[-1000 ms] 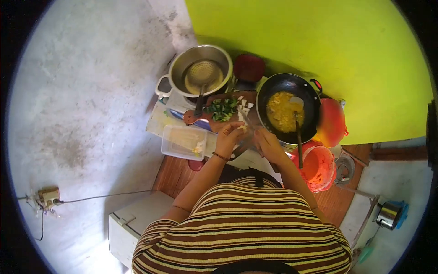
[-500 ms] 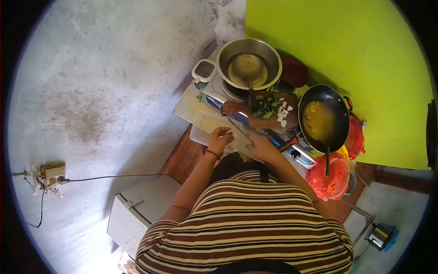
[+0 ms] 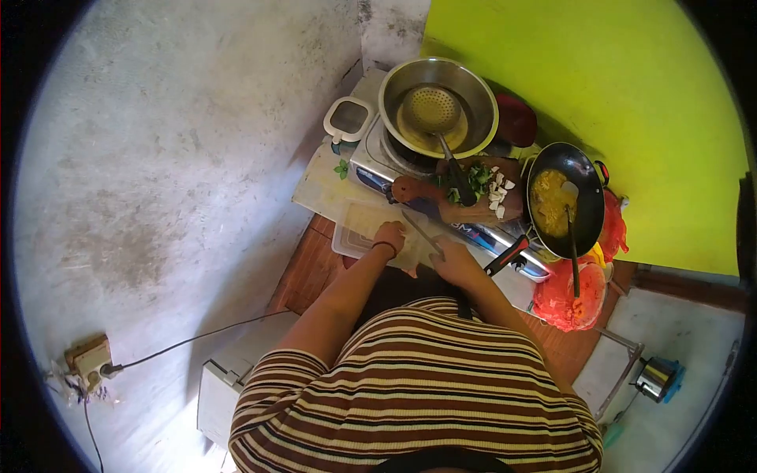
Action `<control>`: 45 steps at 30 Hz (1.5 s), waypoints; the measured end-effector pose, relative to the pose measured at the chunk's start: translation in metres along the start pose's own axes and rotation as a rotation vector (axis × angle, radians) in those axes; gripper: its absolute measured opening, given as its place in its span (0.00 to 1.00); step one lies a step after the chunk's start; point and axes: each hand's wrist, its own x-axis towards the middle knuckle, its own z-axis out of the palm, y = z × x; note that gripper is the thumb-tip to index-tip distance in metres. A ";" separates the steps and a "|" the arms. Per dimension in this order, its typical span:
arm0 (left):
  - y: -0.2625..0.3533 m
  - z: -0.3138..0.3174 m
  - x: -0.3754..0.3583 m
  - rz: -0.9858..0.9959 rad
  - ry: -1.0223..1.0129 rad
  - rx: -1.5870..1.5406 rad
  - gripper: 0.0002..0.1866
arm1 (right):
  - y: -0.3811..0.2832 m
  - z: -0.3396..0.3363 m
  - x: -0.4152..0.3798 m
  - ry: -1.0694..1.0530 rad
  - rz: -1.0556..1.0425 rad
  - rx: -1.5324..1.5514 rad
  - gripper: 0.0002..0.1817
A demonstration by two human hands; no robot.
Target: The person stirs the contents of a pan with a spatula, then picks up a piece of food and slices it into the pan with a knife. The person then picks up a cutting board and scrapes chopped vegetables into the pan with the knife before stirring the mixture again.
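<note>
We grip the knife (image 3: 423,232) in our right hand (image 3: 449,261), on our side of the cutting board (image 3: 453,212). Our left hand (image 3: 389,234) is at the plastic container (image 3: 355,238), also nearer us than the board; whether it pinches anything, we cannot tell. White pieces (image 3: 498,189) lie on the board.

Room fairly bright, light uneven. Strongest glare low on the left, blown out to white beside the pale cabinet (image 3: 223,406). From where I stand, soft shadow spreads across the lower grey wall (image 3: 158,158); darker shade lies on the lime-green wall (image 3: 599,87), just beyond the steel pot (image 3: 477,102), whose rim catches highlights. Head view: strong fisheye bowing, corners black. Mostly sharp; fine detail soft around the knife (image 3: 423,232).
</note>
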 end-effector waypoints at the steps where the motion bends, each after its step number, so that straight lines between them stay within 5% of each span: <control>1: 0.001 0.003 0.000 0.040 -0.014 0.100 0.13 | -0.001 0.003 -0.002 0.000 0.014 0.014 0.19; 6: 0.016 0.000 -0.006 0.192 -0.133 0.376 0.16 | 0.001 0.014 -0.008 0.017 0.017 -0.031 0.20; 9: -0.003 0.032 0.023 0.086 -0.221 0.475 0.16 | -0.002 0.015 -0.010 0.019 0.039 -0.036 0.20; 12: -0.032 0.061 0.044 0.087 -0.074 0.358 0.15 | -0.004 0.015 -0.009 0.020 0.036 -0.021 0.20; 15: -0.006 0.014 0.025 0.195 -0.045 0.309 0.13 | -0.003 0.013 -0.009 0.052 0.027 -0.025 0.20; 21: -0.035 -0.001 0.038 0.130 -0.115 -0.320 0.15 | -0.009 0.005 -0.002 0.047 0.057 0.027 0.21; 27: -0.005 -0.038 0.004 -0.310 -0.288 -1.221 0.12 | -0.006 0.007 0.006 0.075 0.015 0.057 0.20; 30: 0.010 -0.053 -0.003 -0.206 -0.346 -0.937 0.12 | -0.007 0.005 0.009 0.098 -0.027 0.054 0.20; 33: -0.008 -0.042 0.007 -0.120 -0.499 -1.186 0.17 | -0.010 0.002 0.011 0.190 -0.090 0.057 0.22; 35: -0.015 -0.041 0.003 0.588 -0.176 -0.646 0.14 | -0.015 -0.001 0.010 0.248 -0.124 0.077 0.23; 37: -0.015 -0.041 -0.001 0.812 -0.127 -0.493 0.14 | -0.029 -0.009 0.007 0.276 -0.138 0.108 0.24; 41: 0.007 -0.063 -0.021 0.415 -0.367 -0.798 0.15 | -0.035 -0.015 0.006 0.239 -0.185 0.073 0.22; 45: 0.046 -0.107 -0.049 0.582 -0.190 -0.274 0.21 | -0.035 -0.016 0.006 0.262 -0.296 0.058 0.19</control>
